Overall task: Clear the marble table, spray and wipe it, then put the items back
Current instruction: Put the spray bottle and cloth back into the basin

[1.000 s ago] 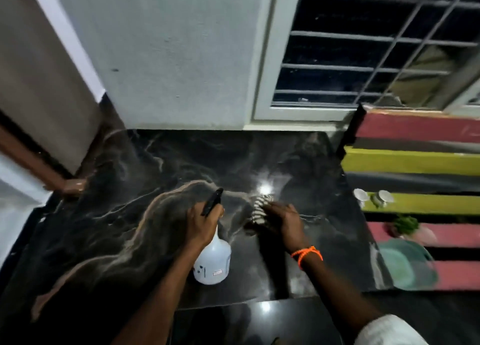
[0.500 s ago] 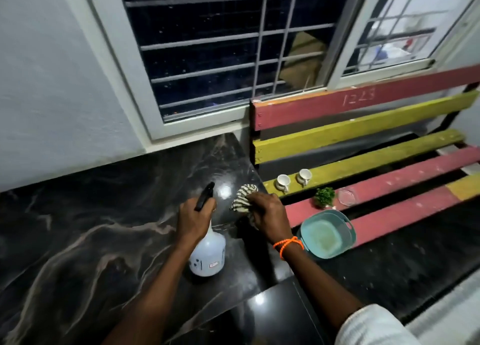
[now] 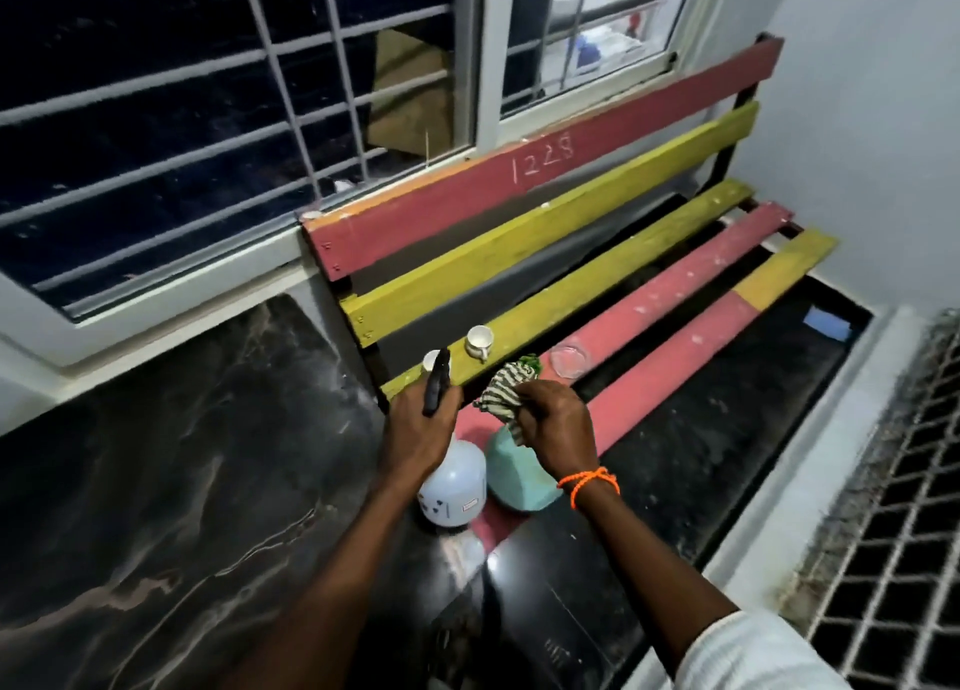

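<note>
The left hand [image 3: 418, 429] grips the neck of a white spray bottle [image 3: 453, 486], fingers curled round it with the black trigger head [image 3: 436, 382] sticking up above the knuckles. The bottle hangs at the right edge of the marble worktop [image 3: 171, 471], over the near end of a slatted bench [image 3: 623, 294]; whether its base touches anything I cannot tell. Just to its right, the right hand [image 3: 558, 432] holds a bunched striped cloth [image 3: 501, 390] pinched in curled fingers (an orange thread band [image 3: 589, 481] circles that wrist). Under this hand, partly hidden, a teal bowl [image 3: 511, 473] sits on a pink slat, just beside the bottle.

Beyond the hands, on the yellow seat slat, a small white cup [image 3: 479, 340] stands in plain sight, and a second white cup [image 3: 430, 361] shows only its rim behind the trigger head. A bit of green plant [image 3: 531, 361] peeks out past the cloth, and a clear glass dish [image 3: 569, 361] rests on the next pink slat. The dark, pale-veined marble worktop spreads to the left beneath a barred window [image 3: 208, 117]. The bench's red backrest bears chalked digits. At far right, a metal grille [image 3: 893, 533] runs along a white ledge.
</note>
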